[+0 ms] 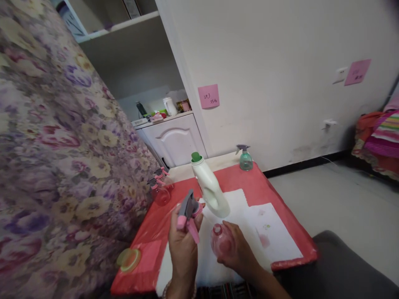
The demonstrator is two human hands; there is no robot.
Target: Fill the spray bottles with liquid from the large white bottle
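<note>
My left hand [183, 247] is closed around a grey and pink spray nozzle [188, 211], raised above the table. Beside it, my right hand [238, 251] grips a clear pink spray bottle [222, 241] whose neck is uncovered. The nozzle and the bottle are apart. Just beyond both hands stands a large pale green jug [209, 182] with a handle and a green piece in its mouth. White paper [237, 199] lies under the jug and below my hands.
Pink spray bottles [160, 193] stand at the table's left back, and a green spray bottle [245, 161] at the back right. A round yellow-green lid-like item [129, 259] sits at the left front of the red-covered table [246, 187]. A floral curtain [62, 166] hangs close on the left.
</note>
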